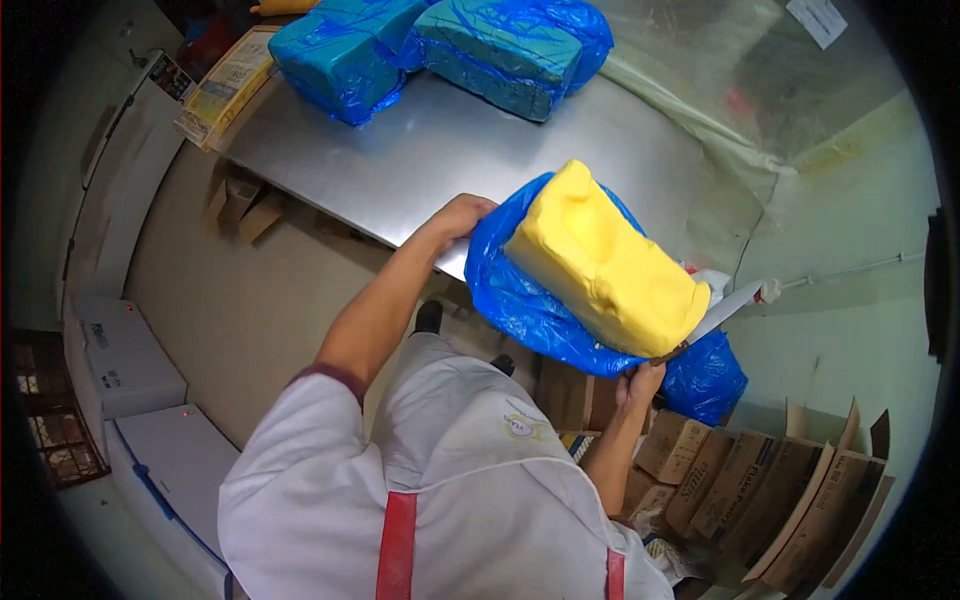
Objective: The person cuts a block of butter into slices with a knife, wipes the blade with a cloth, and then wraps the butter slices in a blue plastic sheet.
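A big yellow block (605, 265), which looks like butter or margarine, lies tilted on an opened blue plastic sheet (530, 318) near the steel table's front edge. My left hand (464, 216) is closed on the sheet's left edge. At the block's near right corner, my right hand (642, 380) is closed around the dark handle of a knife (728, 312), close against the sheet's edge. The knife's broad blade points up and to the right, past the block's end. Part of the handle is hidden by my fingers.
Two blue-wrapped blocks (345, 55) (500, 55) sit at the back of the steel table (420, 145). A blue plastic bag (706, 380) is at the lower right, above opened cardboard boxes (740, 485). White chest units (170, 480) stand at the left.
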Motion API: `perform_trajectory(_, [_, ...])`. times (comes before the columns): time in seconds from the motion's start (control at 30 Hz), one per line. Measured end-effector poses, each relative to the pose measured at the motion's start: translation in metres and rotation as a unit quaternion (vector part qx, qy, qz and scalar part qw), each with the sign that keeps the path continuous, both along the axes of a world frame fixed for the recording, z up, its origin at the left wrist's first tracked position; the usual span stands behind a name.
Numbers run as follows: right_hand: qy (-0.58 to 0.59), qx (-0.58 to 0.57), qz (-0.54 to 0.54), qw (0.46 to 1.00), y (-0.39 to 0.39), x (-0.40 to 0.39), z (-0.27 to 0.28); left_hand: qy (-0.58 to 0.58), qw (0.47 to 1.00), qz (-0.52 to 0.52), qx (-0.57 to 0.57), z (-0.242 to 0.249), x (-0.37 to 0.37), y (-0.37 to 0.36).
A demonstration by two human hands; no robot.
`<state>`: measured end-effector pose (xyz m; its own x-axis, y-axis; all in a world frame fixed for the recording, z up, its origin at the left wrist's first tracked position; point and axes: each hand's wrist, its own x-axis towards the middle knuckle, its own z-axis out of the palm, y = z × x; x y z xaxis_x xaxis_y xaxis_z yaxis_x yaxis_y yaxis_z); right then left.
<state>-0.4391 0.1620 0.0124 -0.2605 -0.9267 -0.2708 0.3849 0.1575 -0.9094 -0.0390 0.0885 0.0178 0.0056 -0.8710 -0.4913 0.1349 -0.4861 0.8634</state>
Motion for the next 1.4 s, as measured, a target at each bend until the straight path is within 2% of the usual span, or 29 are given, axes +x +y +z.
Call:
perform_trajectory(0.07, [-0.013, -0.019, 0.013, 1.000, -0.002, -0.010, -0.016, -0.027, 0.996, -0.077, 0.024, 0.003, 0.002, -0.029])
perform_trajectory(0.13, [-0.017, -0.009, 0.020, 1.000, -0.004, -0.006, -0.008, -0.068, 0.986, -0.145, 0.046, 0.013, 0.001, -0.051])
perform_trajectory(0.23, [-0.014, -0.001, 0.032, 0.999, -0.009, -0.004, -0.006, -0.149, 0.941, -0.300, 0.047, 0.004, 0.007, -0.078])
perform_trajectory(0.27, [-0.025, -0.005, 0.026, 0.999, -0.009, -0.004, -0.007, -0.103, 0.953, -0.284, 0.001, -0.003, 0.009, -0.075])
perform_trajectory(0.37, [-0.021, -0.004, 0.009, 1.000, -0.011, 0.004, -0.002, -0.233, 0.925, -0.279, -0.112, -0.014, 0.031, -0.064])
perform_trajectory(0.5, [0.029, 0.043, 0.011, 0.999, -0.015, 0.022, -0.006, -0.339, 0.892, -0.238, -0.180, -0.001, 0.068, -0.028])
perform_trajectory(0.6, [0.024, 0.059, 0.001, 0.998, -0.022, 0.055, -0.011, -0.461, 0.850, -0.217, -0.134, 0.016, 0.093, -0.013])
perform_trajectory(0.7, [0.044, 0.054, -0.035, 0.997, -0.020, 0.068, -0.019, -0.509, 0.813, -0.144, -0.245, 0.008, 0.108, -0.005])
perform_trajectory(0.77, [0.084, 0.035, -0.088, 0.992, -0.013, 0.068, -0.026, -0.487, 0.815, -0.153, -0.273, 0.000, 0.114, -0.004])
perform_trajectory(0.8, [0.136, 0.042, -0.099, 0.985, -0.005, 0.081, -0.007, -0.463, 0.826, -0.144, -0.288, -0.001, 0.113, 0.000])
perform_trajectory(0.9, [0.198, -0.049, -0.162, 0.966, 0.031, 0.075, -0.008, -0.408, 0.845, -0.133, -0.319, -0.005, 0.106, -0.006])
perform_trajectory(0.97, [0.225, -0.025, -0.209, 0.951, 0.048, 0.093, 0.012, -0.390, 0.847, -0.144, -0.330, -0.014, 0.095, -0.028])
perform_trajectory(1.03, [0.232, -0.029, -0.250, 0.940, 0.065, 0.109, 0.024, -0.425, 0.830, -0.207, -0.294, -0.014, 0.094, -0.048])
perform_trajectory(1.1, [0.243, -0.025, -0.257, 0.935, 0.075, 0.122, 0.037, -0.457, 0.807, -0.226, -0.298, -0.011, 0.095, -0.060])
perform_trajectory(1.2, [0.242, -0.024, -0.260, 0.934, 0.091, 0.151, 0.059, -0.483, 0.807, -0.183, -0.285, -0.006, 0.098, -0.054])
perform_trajectory(1.27, [0.234, -0.038, -0.241, 0.941, 0.101, 0.167, 0.070, -0.513, 0.799, -0.151, -0.274, -0.009, 0.093, -0.048])
perform_trajectory(1.37, [0.240, -0.057, -0.226, 0.942, 0.113, 0.186, 0.082, -0.516, 0.784, -0.049, -0.343, -0.007, 0.094, -0.042])
perform_trajectory(1.4, [0.235, -0.049, -0.232, 0.943, 0.116, 0.192, 0.086, -0.490, 0.801, -0.093, -0.330, -0.005, 0.100, -0.037])
